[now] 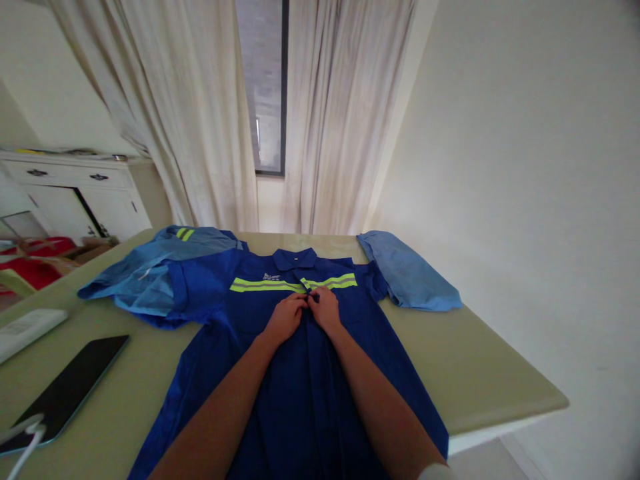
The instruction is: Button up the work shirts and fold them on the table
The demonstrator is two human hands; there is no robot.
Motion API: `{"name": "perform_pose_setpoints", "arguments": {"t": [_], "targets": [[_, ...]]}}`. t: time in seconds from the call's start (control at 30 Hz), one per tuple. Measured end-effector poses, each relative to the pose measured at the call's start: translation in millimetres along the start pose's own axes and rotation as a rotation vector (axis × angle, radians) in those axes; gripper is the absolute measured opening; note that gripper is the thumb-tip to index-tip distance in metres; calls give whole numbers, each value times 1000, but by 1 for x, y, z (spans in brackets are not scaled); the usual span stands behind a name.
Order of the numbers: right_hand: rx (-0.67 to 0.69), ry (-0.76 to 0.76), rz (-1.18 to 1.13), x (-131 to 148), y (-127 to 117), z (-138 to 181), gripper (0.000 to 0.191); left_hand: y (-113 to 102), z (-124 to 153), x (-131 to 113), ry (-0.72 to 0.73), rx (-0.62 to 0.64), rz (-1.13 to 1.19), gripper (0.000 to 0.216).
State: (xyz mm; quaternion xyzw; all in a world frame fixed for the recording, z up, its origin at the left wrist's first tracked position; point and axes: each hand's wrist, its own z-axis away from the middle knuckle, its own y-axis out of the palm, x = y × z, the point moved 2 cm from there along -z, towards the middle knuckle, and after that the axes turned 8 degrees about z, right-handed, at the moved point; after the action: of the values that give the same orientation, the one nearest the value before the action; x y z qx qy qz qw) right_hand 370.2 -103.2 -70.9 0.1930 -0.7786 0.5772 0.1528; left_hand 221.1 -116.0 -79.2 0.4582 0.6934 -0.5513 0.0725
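Observation:
A dark blue short-sleeved work shirt point(280, 373) lies spread face up, collar away from me, with a yellow-green reflective band across its chest. At the front placket, just below that band, my left hand point(289, 315) pinches the fabric edge. My right hand point(325, 308) meets it there, fingers closed on the other side of the placket. A small flap of the placket stands up between the fingertips. Whether a button sits between them is hidden by the fingers.
Light blue garments lie beside the shirt, one point(145, 267) at the left and one point(415, 273) at the right. A tablet point(75, 380) with a white cable and a white box point(30, 330) rest at the table's left. The table point(490, 373) ends near the right wall.

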Motion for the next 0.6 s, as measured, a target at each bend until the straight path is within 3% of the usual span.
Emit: {"name": "perform_pose_setpoints", "arguments": {"t": [0.3, 0.47, 0.6], "targets": [[-10, -26, -47, 1, -1, 0, 15, -1, 1, 0, -13, -14, 20, 39], [-11, -39, -49, 1, -1, -1, 27, -1, 2, -2, -9, -27, 55, 36], [16, -43, -35, 0, -2, -3, 18, 2, 1, 2, -23, -47, 63, 33]]}}
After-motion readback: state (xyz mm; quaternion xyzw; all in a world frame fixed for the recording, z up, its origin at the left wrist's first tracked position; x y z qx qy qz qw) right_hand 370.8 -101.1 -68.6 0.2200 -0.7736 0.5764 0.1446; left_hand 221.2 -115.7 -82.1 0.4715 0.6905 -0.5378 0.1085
